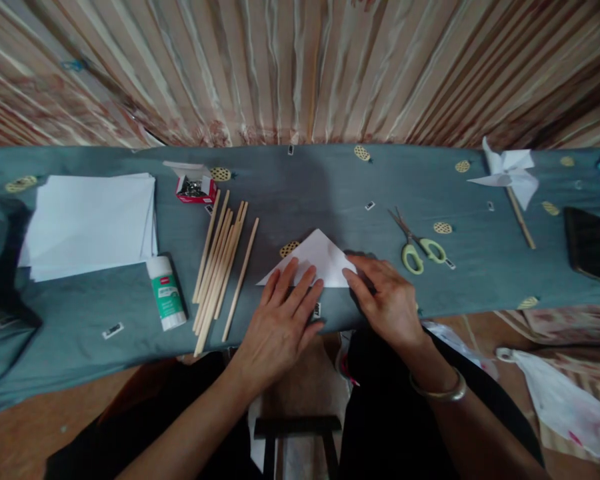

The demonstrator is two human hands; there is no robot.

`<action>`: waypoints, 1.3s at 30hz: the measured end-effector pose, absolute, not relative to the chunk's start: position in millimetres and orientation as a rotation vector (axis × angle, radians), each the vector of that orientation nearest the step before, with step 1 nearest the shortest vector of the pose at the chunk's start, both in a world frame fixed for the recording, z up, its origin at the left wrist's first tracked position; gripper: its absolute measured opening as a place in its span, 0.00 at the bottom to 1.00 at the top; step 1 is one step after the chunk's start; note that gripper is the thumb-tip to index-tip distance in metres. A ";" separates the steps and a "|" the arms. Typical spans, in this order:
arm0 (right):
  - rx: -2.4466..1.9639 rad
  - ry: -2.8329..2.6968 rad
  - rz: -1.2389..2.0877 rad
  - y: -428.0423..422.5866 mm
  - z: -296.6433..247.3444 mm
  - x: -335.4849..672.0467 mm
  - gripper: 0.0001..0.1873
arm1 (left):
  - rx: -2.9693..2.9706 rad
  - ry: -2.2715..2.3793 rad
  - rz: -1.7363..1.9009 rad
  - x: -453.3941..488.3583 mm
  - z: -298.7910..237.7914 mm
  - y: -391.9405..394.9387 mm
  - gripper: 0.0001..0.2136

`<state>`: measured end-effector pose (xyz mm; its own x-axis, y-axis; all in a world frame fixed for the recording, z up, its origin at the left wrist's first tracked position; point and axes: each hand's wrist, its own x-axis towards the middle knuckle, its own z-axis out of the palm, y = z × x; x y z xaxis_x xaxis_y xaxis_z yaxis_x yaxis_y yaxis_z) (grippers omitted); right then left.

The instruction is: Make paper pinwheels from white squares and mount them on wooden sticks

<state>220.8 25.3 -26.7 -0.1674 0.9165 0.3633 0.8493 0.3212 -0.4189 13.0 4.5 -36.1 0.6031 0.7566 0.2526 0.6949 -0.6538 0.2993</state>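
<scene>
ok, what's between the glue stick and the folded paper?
Wooden sticks, one lying apart, nearer the paper; the head view shows it.

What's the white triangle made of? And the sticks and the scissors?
Triangle: looks like paper, plain and smooth, since it is thin, white and crisp-edged.
Sticks: probably wood, bare and dull, judging by their pale tan colour.
Scissors: greyish, dull-looking blades, likely metal; smooth, pale-green handles, perhaps plastic, though the view leaves that open.

Head-worn view, forward and down over hands (283,320) (393,303)
</scene>
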 end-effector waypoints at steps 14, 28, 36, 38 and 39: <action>-1.488 -2.120 0.043 29.3 -29.0 219.6 0.13 | 2.647 1.247 0.527 10.4 -38.6 6.0 0.25; -1.581 -2.140 0.024 19.9 -36.0 202.2 0.25 | 2.677 1.264 0.422 12.5 -39.3 5.9 0.28; -1.765 -2.003 0.219 12.3 -37.3 203.9 0.29 | 2.696 1.233 0.415 3.3 -37.9 6.6 0.26; -1.795 -1.967 0.232 9.2 -37.3 213.0 0.28 | 2.700 1.249 0.431 -3.0 -37.5 5.4 0.25; -1.807 -1.946 0.229 7.5 -37.7 218.6 0.28 | 2.702 1.260 0.442 -6.5 -37.3 4.4 0.24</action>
